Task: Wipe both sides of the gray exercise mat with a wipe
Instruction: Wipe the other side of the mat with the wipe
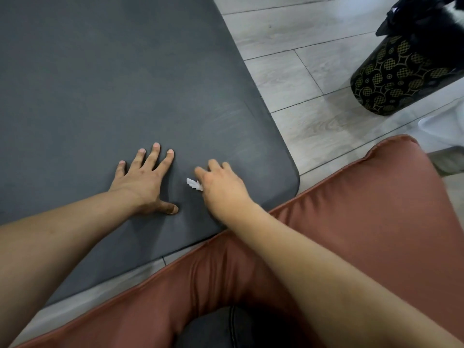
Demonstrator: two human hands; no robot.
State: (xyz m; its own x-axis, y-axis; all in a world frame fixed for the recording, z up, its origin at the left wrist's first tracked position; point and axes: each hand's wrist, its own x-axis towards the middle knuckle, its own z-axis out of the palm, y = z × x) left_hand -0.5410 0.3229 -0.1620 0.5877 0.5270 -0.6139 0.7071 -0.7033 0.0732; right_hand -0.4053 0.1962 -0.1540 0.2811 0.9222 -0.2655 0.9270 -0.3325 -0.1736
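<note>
The gray exercise mat point(105, 79) lies flat on the floor and fills the left and middle of the view, its rounded near-right corner close to my hands. My left hand point(144, 179) presses flat on the mat with fingers spread. Just to its right, my right hand point(222, 185) rests on the mat and holds a small white wipe point(193, 184), of which only a crumpled edge shows under the palm. A faint damp sheen marks the mat beyond my right hand.
A brown cushion point(351, 222) lies at the mat's near edge, under my right forearm. A black cylinder with a gold pattern point(399, 79) stands on the pale wood-look floor point(313, 79) at the upper right. A white object shows at the right edge.
</note>
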